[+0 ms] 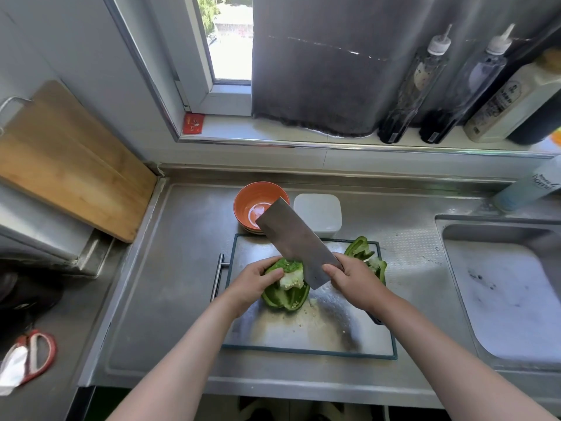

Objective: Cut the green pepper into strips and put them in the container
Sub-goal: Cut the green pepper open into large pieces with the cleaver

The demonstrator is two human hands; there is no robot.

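On the stainless steel bench [182, 299] lay a steel cutting board with a dark green rim [303, 335]. Beyond it stood one orange round bowl [252, 196] at 11 o'clock and one translucent white square container [318, 208] at 12 o'clock. A steel sink [501, 293] lay at 3 o'clock, a wooden chopping board [66, 159] leaned at 10 o'clock, and red-handled scissors [36, 357] lay at 8 o'clock.

One broad rectangular steel cleaver [297, 241] ran from 5 o'clock at its handle to 11 o'clock at its far end. It hid part of the bowl and one edge of the pepper below it.

There were two pepper pieces, both on the cutting board. The green pepper half [285, 296] lay near the middle, cut face up with white core showing, its long axis from 12 to 6 o'clock and its stem end toward 12. The second green pepper piece [361, 250] lay at 2 o'clock, partly hidden behind the right hand [355, 281].

Of the two hands, the left hand [252, 284] gripped the pepper half from 9 o'clock, thumb on the core. The right was wrapped around the cleaver at the blade's heel. Pale seeds dotted the board.
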